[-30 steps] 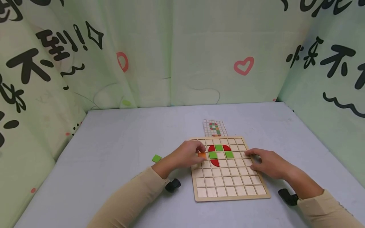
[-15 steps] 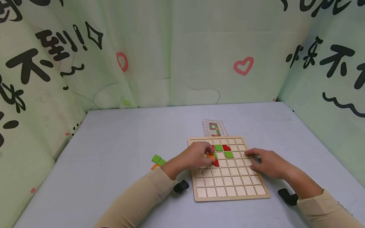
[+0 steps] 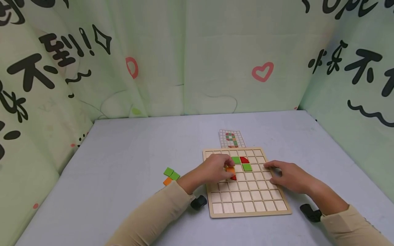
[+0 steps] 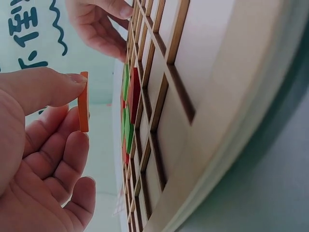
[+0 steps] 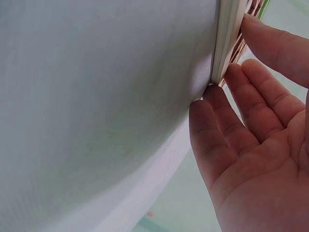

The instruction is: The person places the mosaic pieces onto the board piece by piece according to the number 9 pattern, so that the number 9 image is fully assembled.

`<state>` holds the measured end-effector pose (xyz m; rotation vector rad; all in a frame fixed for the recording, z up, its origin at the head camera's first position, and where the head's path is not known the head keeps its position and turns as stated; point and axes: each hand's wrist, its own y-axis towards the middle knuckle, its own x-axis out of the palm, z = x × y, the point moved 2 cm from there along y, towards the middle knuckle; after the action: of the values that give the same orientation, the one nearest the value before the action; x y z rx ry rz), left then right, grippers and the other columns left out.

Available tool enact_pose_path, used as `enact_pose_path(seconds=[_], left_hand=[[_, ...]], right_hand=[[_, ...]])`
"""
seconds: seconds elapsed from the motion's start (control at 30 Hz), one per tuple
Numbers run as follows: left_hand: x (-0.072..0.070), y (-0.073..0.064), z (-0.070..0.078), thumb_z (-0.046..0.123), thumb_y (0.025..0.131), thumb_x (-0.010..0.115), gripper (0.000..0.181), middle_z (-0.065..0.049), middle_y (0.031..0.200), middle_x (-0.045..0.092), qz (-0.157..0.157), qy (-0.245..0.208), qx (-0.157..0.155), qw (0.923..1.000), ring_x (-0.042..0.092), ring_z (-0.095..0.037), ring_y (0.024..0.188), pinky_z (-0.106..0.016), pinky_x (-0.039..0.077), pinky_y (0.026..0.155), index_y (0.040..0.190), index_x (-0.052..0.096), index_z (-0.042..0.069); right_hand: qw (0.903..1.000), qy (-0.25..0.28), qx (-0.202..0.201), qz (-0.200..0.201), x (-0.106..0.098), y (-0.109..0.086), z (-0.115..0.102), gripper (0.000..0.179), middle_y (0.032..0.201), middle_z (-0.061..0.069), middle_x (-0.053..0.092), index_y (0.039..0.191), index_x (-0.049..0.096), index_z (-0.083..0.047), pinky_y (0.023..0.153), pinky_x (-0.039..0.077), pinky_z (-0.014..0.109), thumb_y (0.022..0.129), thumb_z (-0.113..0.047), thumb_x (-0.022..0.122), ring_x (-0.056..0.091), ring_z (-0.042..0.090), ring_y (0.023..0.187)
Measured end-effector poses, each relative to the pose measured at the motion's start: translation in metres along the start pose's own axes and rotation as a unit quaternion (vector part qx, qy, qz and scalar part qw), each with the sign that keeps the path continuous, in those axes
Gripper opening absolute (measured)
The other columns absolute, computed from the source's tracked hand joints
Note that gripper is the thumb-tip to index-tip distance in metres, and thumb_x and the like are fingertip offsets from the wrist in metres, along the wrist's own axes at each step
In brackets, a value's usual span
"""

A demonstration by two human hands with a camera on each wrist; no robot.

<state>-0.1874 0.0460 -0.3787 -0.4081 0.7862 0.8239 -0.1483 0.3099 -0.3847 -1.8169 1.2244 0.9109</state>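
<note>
My left hand (image 3: 217,169) pinches an orange square tile (image 3: 230,169) between thumb and fingers above the wooden grid board (image 3: 249,214). In the left wrist view the tile (image 4: 83,104) stands edge-on, apart from the board. Green square tiles (image 3: 247,167) and red curved-edged pieces (image 3: 244,160) lie in the board's upper cells; my left hand hides some of them. At the board's right edge rests my right hand (image 3: 290,176). In the right wrist view its fairly straight fingers (image 5: 256,104) touch the board's side, with the thumb at the upper rim.
A printed card with a coloured grid pattern (image 3: 232,136) lies behind the board, its near end covered. Left of the board, beside my left forearm, are loose green tiles (image 3: 168,171) and an orange tile (image 3: 167,181). A pale curtain (image 3: 197,68) surrounds the white table (image 3: 132,147).
My left hand has carried the orange tile rightward, from the board's left side to over the red and green pieces. More loose tiles show beside the forearm. My right hand has stayed put.
</note>
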Motion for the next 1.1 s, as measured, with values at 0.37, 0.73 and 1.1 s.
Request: enact_pose_path(seconds=[0.37,0.73,1.1], left_hand=[[0.004,0.003,0.003,0.016,0.091,0.075,0.023,0.006,0.100,0.066,-0.006,-0.002,0.004,1.0000,0.055,-0.006,0.086,-0.016,0.046,0.077,0.111,0.068,0.010],[0.007,0.006,0.006,0.018,0.091,0.076,0.022,0.007,0.096,0.064,-0.014,-0.008,0.003,0.9999,0.053,-0.006,0.078,-0.016,0.045,0.071,0.109,0.067,0.010],[0.011,0.009,0.008,0.019,0.090,0.077,0.022,0.009,0.097,0.065,-0.012,0.001,0.007,0.9999,0.053,-0.004,0.080,-0.015,0.045,0.073,0.109,0.068,0.011]], right_hand=[[1.0000,0.005,0.001,-0.002,0.000,0.000,-0.001,0.050,0.138,0.032,0.050,0.133,0.058,0.000,0.093,0.044,0.061,0.088,-0.017,0.073,0.052,0.050,0.120],[1.0000,0.000,0.000,0.002,0.000,0.001,-0.001,0.049,0.137,0.031,0.051,0.132,0.058,-0.001,0.094,0.044,0.061,0.088,-0.017,0.073,0.052,0.049,0.121],[1.0000,0.001,-0.001,0.001,0.000,0.000,0.001,0.050,0.136,0.031,0.052,0.132,0.059,-0.001,0.092,0.045,0.060,0.088,-0.018,0.074,0.054,0.048,0.118]])
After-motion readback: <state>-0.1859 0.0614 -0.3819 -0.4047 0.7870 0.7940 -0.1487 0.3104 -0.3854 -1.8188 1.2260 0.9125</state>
